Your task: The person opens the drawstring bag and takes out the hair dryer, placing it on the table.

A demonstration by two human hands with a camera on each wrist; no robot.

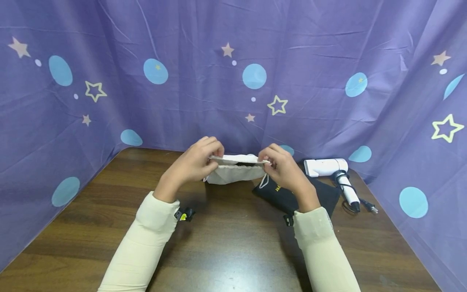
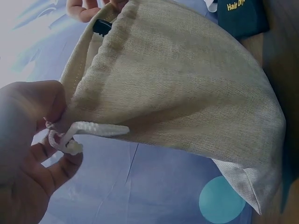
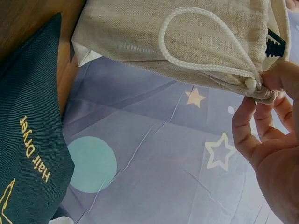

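A pale cloth drawstring bag [image 1: 233, 175] is held up by its mouth, which gapes toward me between my two hands. My left hand [image 1: 195, 160] pinches the left end of the hem, close to a knotted white cord [image 2: 100, 129]. At the other end, my right hand [image 1: 282, 166] pinches the hem between thumb and fingers, where a loop of white cord [image 3: 163, 39] hangs out. Inside the mouth shows a small black part [image 3: 274, 45] with ridges like teeth; the rest of it is hidden by the cloth. The bag's lower end hangs at the wooden table [image 1: 226, 227].
A dark pouch [image 1: 324, 192] with yellow "Hair Dryer" lettering lies on the right, partly under my right forearm. Beyond it rests a white hair dryer [image 1: 326, 167], its black cord [image 1: 344, 184] wound about the handle. A purple curtain [image 1: 204, 81] with stars and dots hangs behind the table.
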